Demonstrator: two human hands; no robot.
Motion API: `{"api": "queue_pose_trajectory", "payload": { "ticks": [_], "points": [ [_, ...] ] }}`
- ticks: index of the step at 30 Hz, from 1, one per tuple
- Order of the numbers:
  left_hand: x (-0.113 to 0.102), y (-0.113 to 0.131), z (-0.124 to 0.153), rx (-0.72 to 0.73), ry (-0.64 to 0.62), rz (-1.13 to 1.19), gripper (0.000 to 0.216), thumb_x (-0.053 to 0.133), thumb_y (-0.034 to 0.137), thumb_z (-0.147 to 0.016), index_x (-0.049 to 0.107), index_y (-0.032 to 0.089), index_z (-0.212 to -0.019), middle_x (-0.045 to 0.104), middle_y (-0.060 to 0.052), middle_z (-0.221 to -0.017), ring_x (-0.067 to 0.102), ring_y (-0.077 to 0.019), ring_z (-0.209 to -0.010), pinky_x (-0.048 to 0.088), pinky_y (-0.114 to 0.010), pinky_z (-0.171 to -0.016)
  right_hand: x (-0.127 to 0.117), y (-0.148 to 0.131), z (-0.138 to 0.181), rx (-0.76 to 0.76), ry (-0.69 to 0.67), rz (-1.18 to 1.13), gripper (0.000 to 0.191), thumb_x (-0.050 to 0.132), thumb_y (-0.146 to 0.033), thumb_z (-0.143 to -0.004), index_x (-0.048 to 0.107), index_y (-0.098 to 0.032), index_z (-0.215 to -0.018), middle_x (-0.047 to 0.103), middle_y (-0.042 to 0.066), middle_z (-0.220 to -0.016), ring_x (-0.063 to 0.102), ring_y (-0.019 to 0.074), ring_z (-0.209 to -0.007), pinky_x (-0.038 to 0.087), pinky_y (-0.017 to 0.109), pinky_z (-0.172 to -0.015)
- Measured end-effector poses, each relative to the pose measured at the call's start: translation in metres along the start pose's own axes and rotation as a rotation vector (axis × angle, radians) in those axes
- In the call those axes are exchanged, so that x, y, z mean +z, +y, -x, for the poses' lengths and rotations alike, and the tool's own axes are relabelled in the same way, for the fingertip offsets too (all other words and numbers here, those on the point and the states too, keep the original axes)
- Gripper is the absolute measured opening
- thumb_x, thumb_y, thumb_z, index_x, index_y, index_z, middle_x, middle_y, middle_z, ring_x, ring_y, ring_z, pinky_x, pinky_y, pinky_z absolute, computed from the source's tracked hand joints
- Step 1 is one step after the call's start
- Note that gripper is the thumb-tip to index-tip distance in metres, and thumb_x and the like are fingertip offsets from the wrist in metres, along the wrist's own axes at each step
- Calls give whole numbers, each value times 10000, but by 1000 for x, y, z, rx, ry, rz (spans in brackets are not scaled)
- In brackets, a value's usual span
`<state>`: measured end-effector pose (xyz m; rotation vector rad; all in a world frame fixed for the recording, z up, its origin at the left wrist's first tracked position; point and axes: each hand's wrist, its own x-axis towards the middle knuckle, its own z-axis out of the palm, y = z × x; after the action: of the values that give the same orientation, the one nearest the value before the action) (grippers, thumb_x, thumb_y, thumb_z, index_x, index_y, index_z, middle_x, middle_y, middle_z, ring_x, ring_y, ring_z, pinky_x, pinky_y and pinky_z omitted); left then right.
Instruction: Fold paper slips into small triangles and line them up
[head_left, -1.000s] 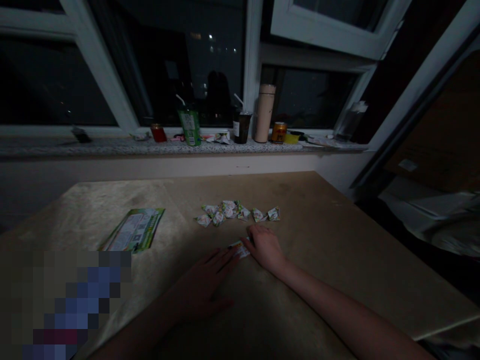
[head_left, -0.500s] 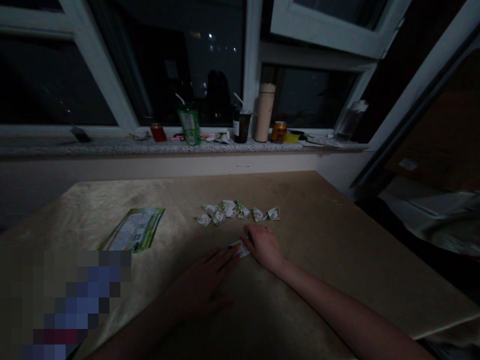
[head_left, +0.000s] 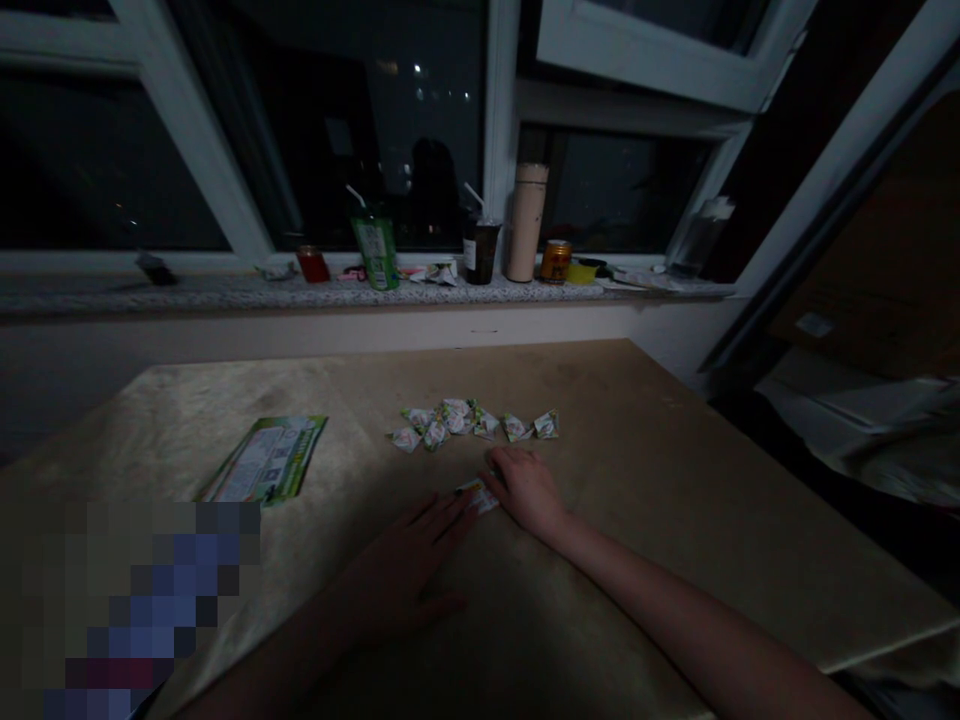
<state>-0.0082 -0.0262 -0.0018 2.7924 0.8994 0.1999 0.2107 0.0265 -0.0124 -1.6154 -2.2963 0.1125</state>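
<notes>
In dim light, my left hand (head_left: pixel 409 570) lies flat on the tan table (head_left: pixel 660 470), fingers stretched out, fingertips on the edge of a small piece of printed paper (head_left: pixel 478 496). My right hand (head_left: pixel 525 487) presses on the same piece from the right, its fingers curled down over it. Just beyond the hands lies a row of several small folded paper pieces (head_left: pixel 469 424), white with green print.
A green and white leaflet (head_left: pixel 270 460) lies on the table to the left. The window sill (head_left: pixel 225 292) carries a green drink carton (head_left: pixel 376 250), a dark cup (head_left: pixel 480 250), a tall tumbler (head_left: pixel 527 222) and cans (head_left: pixel 556 262). Dark clutter sits off the table's right edge.
Both hands stay on the small paper piece; only the view has shifted slightly.
</notes>
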Motion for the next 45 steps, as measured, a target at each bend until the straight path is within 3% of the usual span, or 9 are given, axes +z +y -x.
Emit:
{"api": "queue_pose_trajectory", "payload": {
  "ticks": [10,24,31,38,42,45],
  "points": [
    [0,-5,-1,9,-32,25,872,548,569,-844,78,249,-1504,100,-64,-1562,175,-310,-1399,175,-468,-1130,2,0,1,13,15,-10,129,542,-317,-908,548,-189,-927,667,55,-943,603,213,-889,354,310,-765],
    [-4,-4,-2,1,-50,1,843,541,544,-854,76,271,-1502,127,-55,-1559,195,-298,-1396,198,-473,-1121,5,0,1,4,14,27,146,515,-317,-923,524,-177,-962,653,82,-955,581,232,-923,332,331,-790],
    [-2,8,-7,-22,-50,-11,912,558,606,-817,141,167,-1498,124,-130,-1551,185,-331,-1393,169,-487,-1130,6,-1,1,14,9,62,161,498,-327,-931,532,-176,-970,656,91,-965,579,245,-941,336,347,-807],
    [2,8,-5,-23,-60,31,957,614,539,-797,83,176,-1505,94,-116,-1555,175,-328,-1395,199,-473,-1128,-3,-2,3,7,60,-49,176,455,-310,-952,559,-169,-941,647,88,-967,578,235,-930,381,347,-805],
    [1,9,-7,-35,-78,19,958,637,533,-778,111,193,-1503,103,-107,-1555,172,-320,-1398,188,-470,-1131,-15,3,15,-125,122,-208,230,425,-283,-961,563,-167,-1104,636,101,-1114,563,214,-1048,395,364,-917],
    [1,10,-8,-53,-76,22,944,649,534,-766,157,196,-1497,136,-106,-1551,185,-319,-1395,193,-468,-1130,-22,7,36,-357,29,-205,354,437,-304,-952,508,-188,-1279,544,99,-1326,453,210,-1257,306,408,-1071]
  ]
}}
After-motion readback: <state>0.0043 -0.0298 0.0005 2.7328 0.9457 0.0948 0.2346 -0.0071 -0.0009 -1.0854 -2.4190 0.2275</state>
